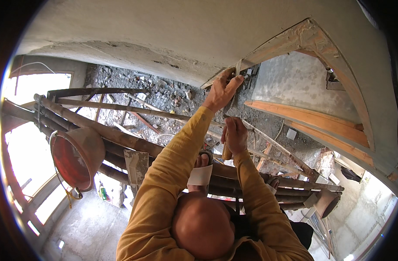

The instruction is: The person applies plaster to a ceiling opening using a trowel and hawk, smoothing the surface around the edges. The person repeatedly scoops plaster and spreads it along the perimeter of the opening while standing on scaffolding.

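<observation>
My left hand (225, 90) reaches up to the lower corner of a window-like wooden frame (268, 50) set in the plastered wall. Its fingers are closed around a thin, flat, pale strip (238, 67), which stands against the frame's edge. Below it, my right hand (236, 135) is wrapped around the wooden handle (226, 152) of a tool. A dark metal part (226, 116) shows just above that fist; the rest of the tool is partly hidden, so its exact kind is unclear. Both forearms are in yellow-brown sleeves.
Bamboo poles (129, 141) form a scaffold beneath me. A reddish bucket (96, 148) hangs at the left, beside a mortar-stained board (137, 166). Another bucket (327, 203) is at the right. Rubble (164, 93) covers the ground far below. Wooden beams (312, 122) cross the opening.
</observation>
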`<state>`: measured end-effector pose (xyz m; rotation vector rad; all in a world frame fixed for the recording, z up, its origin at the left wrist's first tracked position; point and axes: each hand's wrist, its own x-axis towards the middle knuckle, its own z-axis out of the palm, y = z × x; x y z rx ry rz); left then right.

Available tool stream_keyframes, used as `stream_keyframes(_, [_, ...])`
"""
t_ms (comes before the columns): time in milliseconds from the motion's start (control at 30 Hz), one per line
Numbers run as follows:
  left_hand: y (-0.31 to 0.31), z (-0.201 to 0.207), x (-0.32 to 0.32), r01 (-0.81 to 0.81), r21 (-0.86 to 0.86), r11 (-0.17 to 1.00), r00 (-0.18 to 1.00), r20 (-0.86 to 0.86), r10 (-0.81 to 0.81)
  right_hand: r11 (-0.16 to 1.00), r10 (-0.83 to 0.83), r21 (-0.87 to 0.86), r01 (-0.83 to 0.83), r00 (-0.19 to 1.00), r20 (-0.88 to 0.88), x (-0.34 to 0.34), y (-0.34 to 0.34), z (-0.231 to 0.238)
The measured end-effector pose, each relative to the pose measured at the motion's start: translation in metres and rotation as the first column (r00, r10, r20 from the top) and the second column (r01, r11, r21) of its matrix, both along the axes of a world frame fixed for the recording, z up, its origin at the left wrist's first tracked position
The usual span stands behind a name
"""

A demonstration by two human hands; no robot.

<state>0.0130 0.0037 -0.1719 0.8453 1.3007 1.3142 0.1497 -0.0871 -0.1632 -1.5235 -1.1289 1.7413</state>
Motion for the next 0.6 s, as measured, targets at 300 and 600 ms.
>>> stream_keyframes(300, [-0.001, -0.011, -0.001, 0.017, -0.035, 0.999, 1.0, -0.008, -0.017, 1.0, 0.01, -0.01, -0.01, 1.0, -0.004, 0.0, 0.001, -0.011])
stream_keyframes(600, [0.0, -0.01, -0.002, 0.022, -0.045, 0.999, 0.998, -0.056, -0.024, 1.0, -0.008, -0.008, 0.008, 1.0, 0.013, 0.001, 0.002, -0.021])
